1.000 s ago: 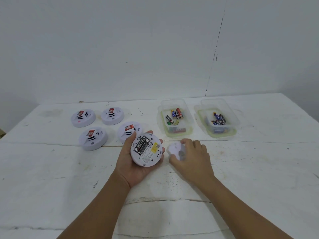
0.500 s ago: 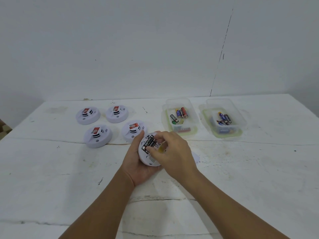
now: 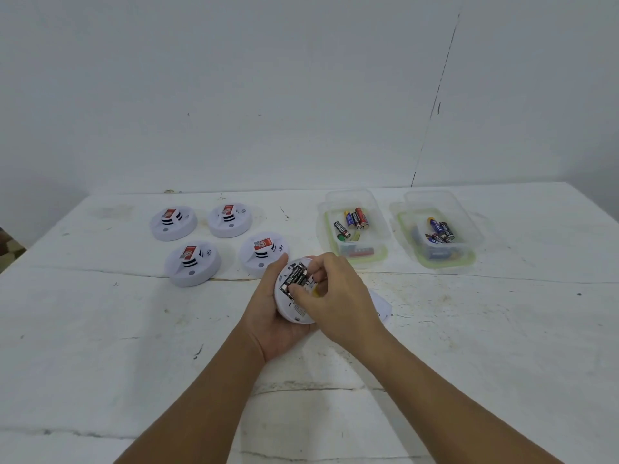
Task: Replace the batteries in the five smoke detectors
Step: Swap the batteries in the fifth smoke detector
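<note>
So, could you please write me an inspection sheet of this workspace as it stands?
Surface: white table, scuffed and cracked.
Job's things: four smoke detectors rest face up at the far left; a fifth, the open detector, shows its batteries. Two clear tubs hold loose batteries.
Clutter: a white piece, partly hidden behind the right hand.
Grippers: left hand cradles the open detector; right hand fingers pinch at its batteries.
Cables: nothing seen.
Surroundings: white wall.
</note>
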